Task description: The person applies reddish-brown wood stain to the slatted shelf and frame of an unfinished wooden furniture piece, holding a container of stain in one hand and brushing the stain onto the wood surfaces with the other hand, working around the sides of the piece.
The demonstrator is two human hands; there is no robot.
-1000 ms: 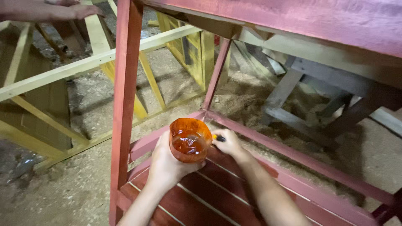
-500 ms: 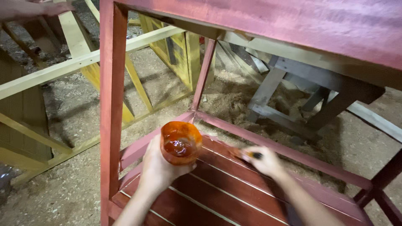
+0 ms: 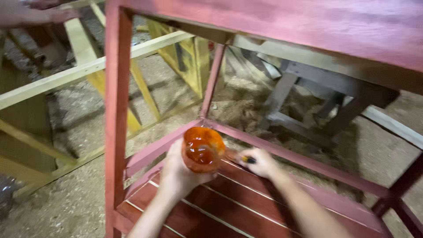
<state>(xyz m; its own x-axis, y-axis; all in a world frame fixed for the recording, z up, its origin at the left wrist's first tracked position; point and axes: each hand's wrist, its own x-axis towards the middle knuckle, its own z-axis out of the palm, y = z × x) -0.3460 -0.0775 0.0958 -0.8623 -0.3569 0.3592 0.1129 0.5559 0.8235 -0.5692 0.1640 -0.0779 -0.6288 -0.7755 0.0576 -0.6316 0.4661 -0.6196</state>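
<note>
An orange translucent cup [image 3: 202, 149] holding dark red liquid sits in the left hand [image 3: 178, 172], fingers wrapped round its side, above the slatted lower shelf [image 3: 229, 209] of a red-painted wooden frame [image 3: 115, 110]. Just beside it, the right hand [image 3: 261, 162] closes on a small brush [image 3: 247, 159]; only a dark and yellow bit of handle shows, its bristles hidden behind the cup. Unpainted yellow frames [image 3: 83, 66] stand beyond on the sawdust floor [image 3: 66, 202], blurred.

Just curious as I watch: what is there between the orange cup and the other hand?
In the head view, a paintbrush spans that short gap; the right hand holds it, bristles beside the orange cup in the left hand.
</note>
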